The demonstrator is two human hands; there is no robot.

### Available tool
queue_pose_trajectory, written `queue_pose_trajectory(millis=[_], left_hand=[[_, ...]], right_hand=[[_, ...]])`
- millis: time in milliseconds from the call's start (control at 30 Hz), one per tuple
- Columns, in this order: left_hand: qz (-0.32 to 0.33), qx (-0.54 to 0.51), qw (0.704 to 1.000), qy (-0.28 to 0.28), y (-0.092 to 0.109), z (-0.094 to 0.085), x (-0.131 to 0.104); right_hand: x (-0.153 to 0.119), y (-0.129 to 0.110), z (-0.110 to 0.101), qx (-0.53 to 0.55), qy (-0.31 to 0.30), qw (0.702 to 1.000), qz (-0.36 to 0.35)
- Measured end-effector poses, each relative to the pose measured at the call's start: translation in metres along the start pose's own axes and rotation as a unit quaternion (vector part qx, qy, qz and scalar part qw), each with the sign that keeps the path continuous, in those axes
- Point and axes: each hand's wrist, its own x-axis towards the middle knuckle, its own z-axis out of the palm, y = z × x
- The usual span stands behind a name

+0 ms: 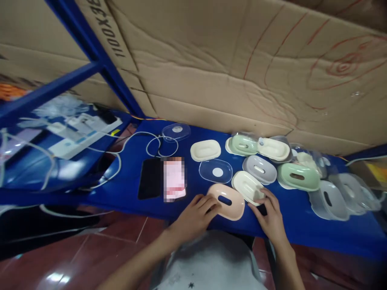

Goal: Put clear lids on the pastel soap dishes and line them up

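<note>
My left hand (201, 210) has its fingers curled over the left edge of a peach oval soap dish shell (237, 206) with a slot in its middle. Next to that shell, a cream soap dish (246, 186) lies a little tilted, its right end between the thumb and fingers of my right hand (270, 213). Just behind the peach shell is a clear oval lid (205, 172) with a round white sticker. Farther back sits a cream oval insert (206, 150). A grey soap dish (260, 169) stands beyond the cream one.
Green soap dishes (298, 177) and grey shells (331, 201) crowd the blue table's right side. Left of my hands are a black phone (150, 179), a blurred-out pinkish item (173, 179) and a white cable (119, 161). A power strip (87, 139) lies far left; cardboard (196, 72) walls the back.
</note>
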Motion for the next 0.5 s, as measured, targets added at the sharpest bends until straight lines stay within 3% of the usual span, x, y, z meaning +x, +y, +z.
queue_pose_trajectory(millis=[167, 333, 433, 500], left_hand=[[0.007, 0.001, 0.999, 0.046, -0.009, 0.000, 0.017], [-0.035, -0.065, 0.984, 0.163, -0.003, 0.001, 0.005], [-0.062, -0.085, 0.972, 0.211, 0.006, 0.002, 0.004], [-0.076, -0.050, 0.973, 0.211, 0.014, 0.004, 0.013]], right_hand=[[-0.006, -0.005, -0.006, 0.030, 0.005, 0.999, 0.039], [-0.025, -0.007, -0.020, 0.014, -0.023, 0.999, 0.029], [-0.019, -0.008, -0.024, 0.028, -0.063, 0.998, 0.003], [-0.007, -0.008, -0.024, 0.036, -0.078, 0.996, -0.020]])
